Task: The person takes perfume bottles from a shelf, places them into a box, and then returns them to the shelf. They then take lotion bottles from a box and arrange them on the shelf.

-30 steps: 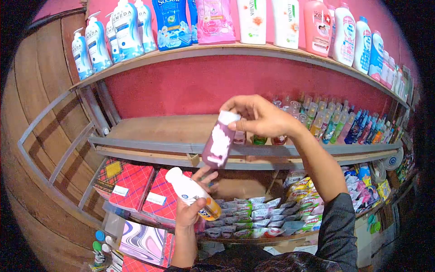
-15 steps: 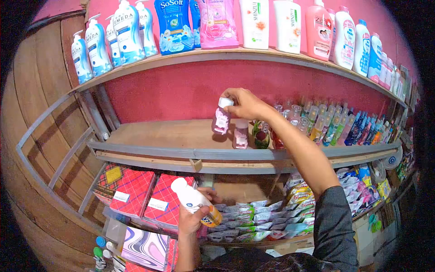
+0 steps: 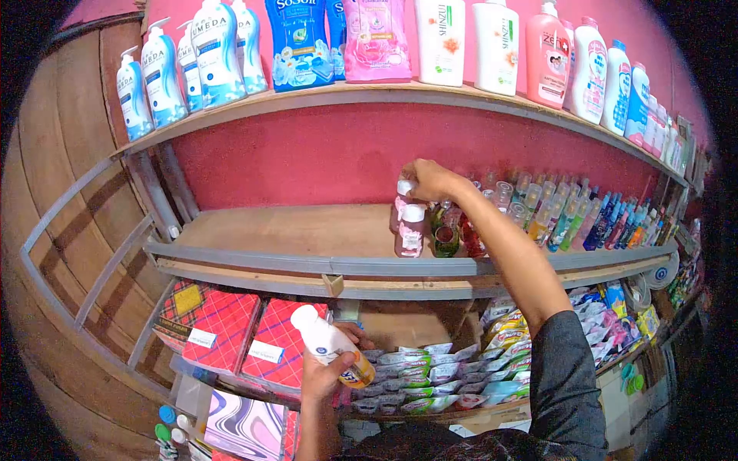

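Note:
On the middle shelf (image 3: 300, 230), my right hand (image 3: 430, 180) has its fingers closed round the white cap of a pink-labelled bottle (image 3: 400, 211). This bottle stands behind a similar white-capped bottle (image 3: 410, 232) near the shelf's front. A green glass bottle (image 3: 446, 240) is just to the right. Lower down, my left hand (image 3: 329, 376) holds a white bottle with an orange label (image 3: 330, 342), tilted, its cap toward the upper left.
Lotion bottles (image 3: 223, 54) and pouches (image 3: 300, 46) line the upper shelf (image 3: 338, 94). Spray bottles (image 3: 569, 215) fill the middle shelf's right side. Below are red plaid boxes (image 3: 223, 326) and rows of sachets (image 3: 430, 376).
My right hand has moved the pink-labelled bottle right and back, from in front of the shelf's left area to behind the similar bottle. My left hand still holds the white bottle.

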Motion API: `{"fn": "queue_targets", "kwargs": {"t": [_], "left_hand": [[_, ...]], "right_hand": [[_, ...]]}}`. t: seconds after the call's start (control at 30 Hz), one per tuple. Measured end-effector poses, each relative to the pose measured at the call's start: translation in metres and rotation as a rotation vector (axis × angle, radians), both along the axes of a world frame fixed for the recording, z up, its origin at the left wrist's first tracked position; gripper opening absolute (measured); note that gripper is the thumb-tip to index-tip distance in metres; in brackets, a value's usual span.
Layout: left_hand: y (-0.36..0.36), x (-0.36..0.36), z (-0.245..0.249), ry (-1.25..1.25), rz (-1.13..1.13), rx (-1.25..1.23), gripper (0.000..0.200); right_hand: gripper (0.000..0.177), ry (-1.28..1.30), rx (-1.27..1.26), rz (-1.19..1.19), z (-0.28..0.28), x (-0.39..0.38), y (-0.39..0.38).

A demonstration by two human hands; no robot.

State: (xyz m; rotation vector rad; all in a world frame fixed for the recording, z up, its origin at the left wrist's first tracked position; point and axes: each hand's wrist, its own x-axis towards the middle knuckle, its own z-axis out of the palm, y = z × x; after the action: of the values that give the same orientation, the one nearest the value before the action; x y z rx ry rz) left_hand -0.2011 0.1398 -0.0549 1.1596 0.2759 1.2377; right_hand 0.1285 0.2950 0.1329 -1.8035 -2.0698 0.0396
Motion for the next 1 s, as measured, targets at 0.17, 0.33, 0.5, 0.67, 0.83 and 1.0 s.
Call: {"fn": "queue_targets", "kwargs": {"t": [0.17, 0.33, 0.5, 0.67, 0.83, 1.0], "left_hand": [[0.002, 0.004, -0.005, -0.027, -0.017, -0.023, 0.041], [0.002, 0.004, -0.004, -0.003, -0.005, -0.006, 0.042], [0.002, 0.004, -0.009, -0.024, -0.012, -0.014, 0.041], [0.002, 0.006, -0.010, -0.032, -0.018, 0.027, 0.040], [-0.001, 0.006, -0.008, -0.003, -0.011, 0.030, 0.038], [-0.003, 0.005, -0.006, 0.014, -0.023, 0.045, 0.039]], "right_hand": [[0.036, -0.008, -0.013, -0.026, -0.003, 0.005, 0.002], [0.041, -0.089, -0.057, -0.050, -0.007, 0.008, 0.009], [0.045, -0.087, -0.048, -0.054, -0.012, 0.010, 0.010], [0.045, -0.024, -0.119, -0.074, -0.010, 0.009, 0.010], [0.043, -0.014, -0.097, -0.062, -0.016, 0.015, 0.016], [0.043, 0.016, 0.018, 0.000, -0.021, 0.016, 0.010]]}}
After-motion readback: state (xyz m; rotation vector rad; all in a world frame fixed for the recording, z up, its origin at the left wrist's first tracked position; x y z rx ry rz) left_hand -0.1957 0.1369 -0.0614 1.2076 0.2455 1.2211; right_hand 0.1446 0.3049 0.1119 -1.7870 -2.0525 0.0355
